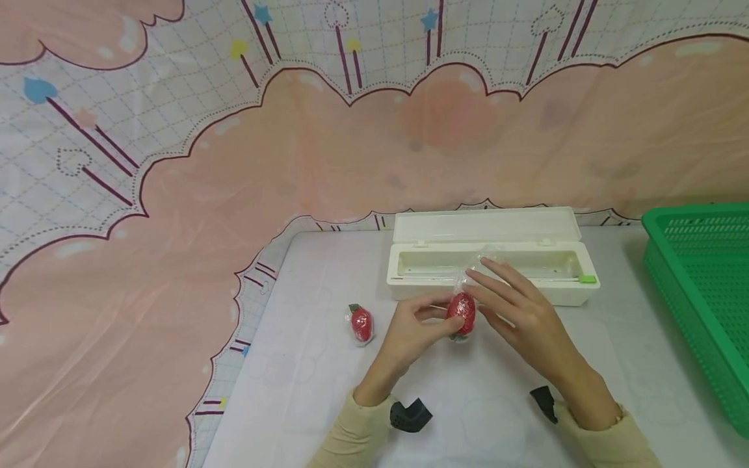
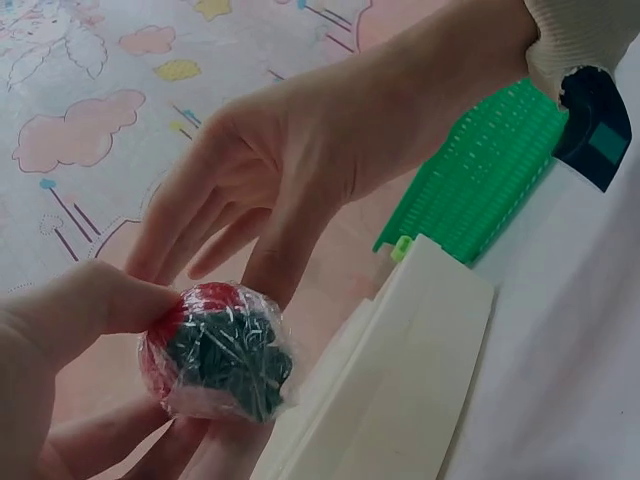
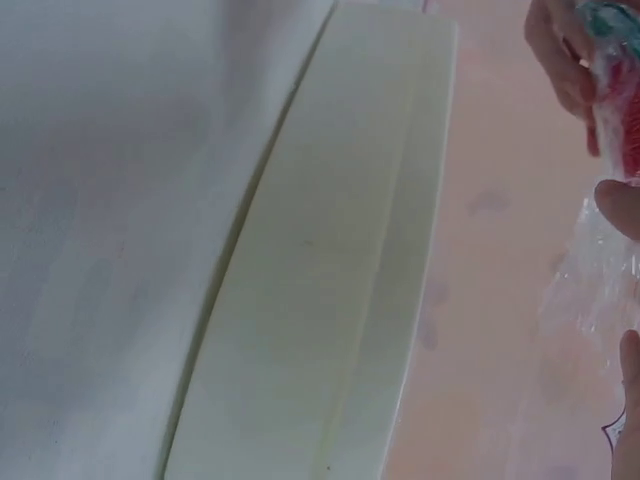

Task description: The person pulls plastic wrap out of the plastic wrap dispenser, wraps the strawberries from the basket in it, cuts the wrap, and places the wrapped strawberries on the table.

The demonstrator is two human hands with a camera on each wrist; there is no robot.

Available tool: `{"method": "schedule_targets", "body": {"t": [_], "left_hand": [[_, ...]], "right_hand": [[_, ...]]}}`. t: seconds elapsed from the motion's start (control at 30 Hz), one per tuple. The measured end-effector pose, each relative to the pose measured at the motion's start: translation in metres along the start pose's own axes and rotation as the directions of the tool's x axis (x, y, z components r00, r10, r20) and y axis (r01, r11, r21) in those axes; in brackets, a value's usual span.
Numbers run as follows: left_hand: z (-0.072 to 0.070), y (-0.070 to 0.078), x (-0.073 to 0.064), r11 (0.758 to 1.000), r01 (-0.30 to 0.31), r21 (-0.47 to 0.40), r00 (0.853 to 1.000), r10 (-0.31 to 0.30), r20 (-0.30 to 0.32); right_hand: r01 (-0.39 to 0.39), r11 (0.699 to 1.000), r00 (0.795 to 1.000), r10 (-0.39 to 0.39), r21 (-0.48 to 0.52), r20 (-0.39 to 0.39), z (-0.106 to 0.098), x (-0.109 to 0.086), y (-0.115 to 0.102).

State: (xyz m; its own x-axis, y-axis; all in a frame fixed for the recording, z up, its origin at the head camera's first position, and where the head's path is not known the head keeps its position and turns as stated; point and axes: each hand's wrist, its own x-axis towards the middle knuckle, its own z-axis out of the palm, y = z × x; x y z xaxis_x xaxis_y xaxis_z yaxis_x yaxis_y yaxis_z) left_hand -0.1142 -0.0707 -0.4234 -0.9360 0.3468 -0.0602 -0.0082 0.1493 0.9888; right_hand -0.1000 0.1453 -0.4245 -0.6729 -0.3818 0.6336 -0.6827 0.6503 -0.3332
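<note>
In the head view, my left hand [image 1: 414,327] pinches a red toy-like strawberry [image 1: 462,311] with dark green leaves between thumb and fingers. Clear plastic film [image 1: 468,276] wraps it, and a loose end sticks up past the fruit. My right hand [image 1: 526,318] is held beside it, fingers spread and nearly straight along the film. Thumb and finger stand apart near the film in the right wrist view; whether they touch it I cannot tell. Another film-wrapped strawberry [image 1: 361,324] lies on the table to the left.
Behind the hands is a long white film dispenser box [image 1: 497,294], its lid [image 1: 486,225] raised, with a green slider [image 1: 587,279] at its right end. A green perforated basket [image 1: 673,286] stands at the right. Patterned cloth [image 1: 351,156] hangs behind the white table [image 1: 292,403].
</note>
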Motion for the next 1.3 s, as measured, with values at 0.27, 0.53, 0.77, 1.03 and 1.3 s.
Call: {"method": "schedule_targets", "body": {"t": [0.27, 0.53, 0.77, 1.03, 1.3], "left_hand": [[-0.008, 0.003, -0.002, 0.999, -0.025, 0.034, 0.994, 0.021, 0.104], [-0.012, 0.007, -0.002, 1.0, -0.018, 0.004, 0.98, 0.017, 0.197], [-0.008, 0.005, -0.001, 0.995, -0.06, -0.074, 0.978, 0.073, 0.195], [0.001, -0.001, 0.001, 0.988, -0.113, -0.101, 0.99, 0.121, 0.073], [0.004, -0.002, 0.002, 0.991, -0.119, -0.065, 0.993, 0.118, -0.014]], "right_hand": [[0.033, 0.999, 0.999, -0.033, -0.005, -0.013, 0.005, -0.002, 0.005], [0.025, 1.0, 1.0, -0.025, 0.009, -0.014, 0.005, -0.004, 0.005], [-0.071, 0.984, 0.994, 0.083, 0.162, -0.072, 0.013, -0.003, 0.002], [-0.289, 0.883, 0.954, 0.297, 0.371, 0.038, 0.019, -0.004, -0.001], [-0.421, 0.752, 0.907, 0.359, 0.507, 0.22, 0.015, -0.006, 0.0]]}}
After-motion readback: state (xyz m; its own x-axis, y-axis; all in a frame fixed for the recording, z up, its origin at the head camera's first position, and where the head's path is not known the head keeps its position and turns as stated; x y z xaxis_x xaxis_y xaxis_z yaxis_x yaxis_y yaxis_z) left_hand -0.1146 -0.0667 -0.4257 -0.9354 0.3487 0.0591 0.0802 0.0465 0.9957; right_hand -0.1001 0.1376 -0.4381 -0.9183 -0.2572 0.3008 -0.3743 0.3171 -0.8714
